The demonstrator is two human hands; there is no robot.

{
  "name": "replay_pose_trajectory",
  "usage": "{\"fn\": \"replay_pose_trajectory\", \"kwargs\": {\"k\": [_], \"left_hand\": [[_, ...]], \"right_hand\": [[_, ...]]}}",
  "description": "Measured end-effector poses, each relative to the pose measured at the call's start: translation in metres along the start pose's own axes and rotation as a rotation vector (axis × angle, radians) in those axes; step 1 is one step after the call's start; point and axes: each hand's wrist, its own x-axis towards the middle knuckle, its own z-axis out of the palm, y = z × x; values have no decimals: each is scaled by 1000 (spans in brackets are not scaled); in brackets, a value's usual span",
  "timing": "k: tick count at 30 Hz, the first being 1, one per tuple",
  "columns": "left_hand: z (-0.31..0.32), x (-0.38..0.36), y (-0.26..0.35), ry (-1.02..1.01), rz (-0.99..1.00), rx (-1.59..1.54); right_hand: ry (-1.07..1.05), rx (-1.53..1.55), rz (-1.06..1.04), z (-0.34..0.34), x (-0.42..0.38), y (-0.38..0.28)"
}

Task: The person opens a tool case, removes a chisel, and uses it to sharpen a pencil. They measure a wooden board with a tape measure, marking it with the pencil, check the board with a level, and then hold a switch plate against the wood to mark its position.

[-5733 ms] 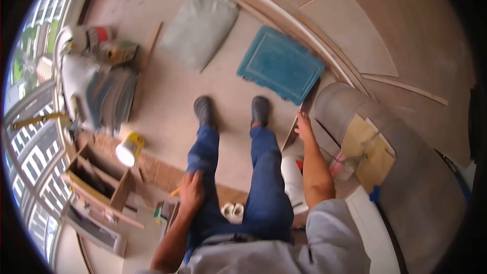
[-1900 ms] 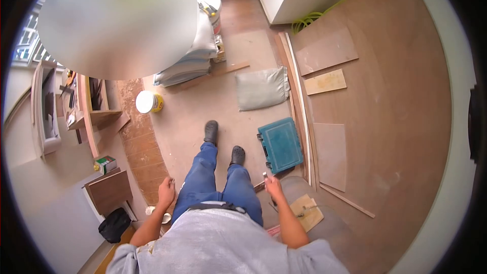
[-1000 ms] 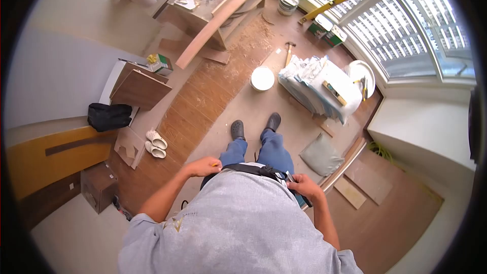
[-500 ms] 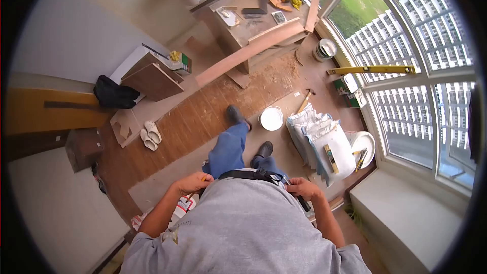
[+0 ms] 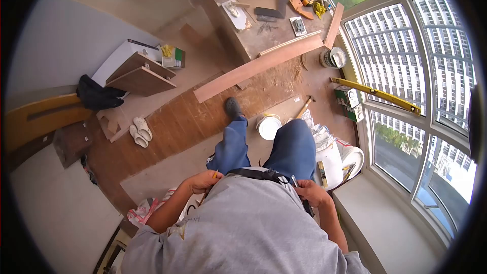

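Note:
My left hand [image 5: 204, 181] is closed at the left side of my waist, with a thin yellow pencil [image 5: 215, 174] sticking out of its fingers. At the right side of my waist, my right hand [image 5: 313, 194] is closed around a slim tool with a silver end [image 5: 294, 179] and a dark lower part; the fingers hide its middle, so I cannot tell its kind. Between the hands runs a black belt [image 5: 253, 173] over a grey shirt [image 5: 248, 218]. A white bucket [image 5: 269, 128] stands between my legs on the floor.
A long plank [image 5: 258, 69] leans along the workbench [image 5: 253, 38]. Beyond my right knee lie a hammer [image 5: 304, 107] and white sacks [image 5: 329, 165]. A yellow spirit level [image 5: 375, 93] rests by the window. Pale clogs [image 5: 141, 132] and a propped panel [image 5: 142, 77] are at left.
My right leg has come forward and up, its knee now beside the bucket and over part of the sacks. Both hands stay at the waist, shifted slightly right. The view has turned a little.

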Motion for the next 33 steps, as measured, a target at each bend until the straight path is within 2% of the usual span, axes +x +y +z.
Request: {"fn": "replay_pose_trajectory", "kwargs": {"k": [3,5,8,9,11,12,13,15,18,19,21,22,24,25,29,30,33], "left_hand": [[5,12,-9,46,41,-73],[11,17,-2,36,1,-141],[35,23,20,186,-20,-274],[28,35,15,170,-19,-278],[11,71,4,229,119,-196],[40,54,63,328,142,-249],[42,66,89,316,151,-261],[35,105,134,409,496,-449],[26,174,226,256,890,-442],[28,195,254,242,882,-432],[32,236,305,164,1017,-308],[34,254,323,150,1029,-302],[35,278,346,51,1071,-340],[33,285,350,44,1085,-334],[20,300,348,138,1238,-150],[15,301,344,196,1299,-48],[12,313,334,349,1462,106]], "right_hand": [[38,-23,31,-4,5,-20],[50,27,81,-8,5,-35],[145,61,105,-16,12,-70],[193,101,110,-18,15,-87],[234,-38,37,-36,34,-124],[294,-238,-74,-48,50,-148],[346,-442,-186,-60,70,-174],[342,-459,-468,-65,120,-239],[195,-474,-946,-75,206,-330],[171,-477,-1083,-72,232,-352],[-21,-211,-1204,-46,257,-383],[-83,-251,-1241,-45,268,-391],[-130,-419,-1557,-56,304,-401],[-119,-555,-1832,-65,322,-407],[68,-534,-1981,-104,360,-400],[193,-512,-1995,-108,362,-398],[-75,-148,-1770,-108,362,-387]]}}
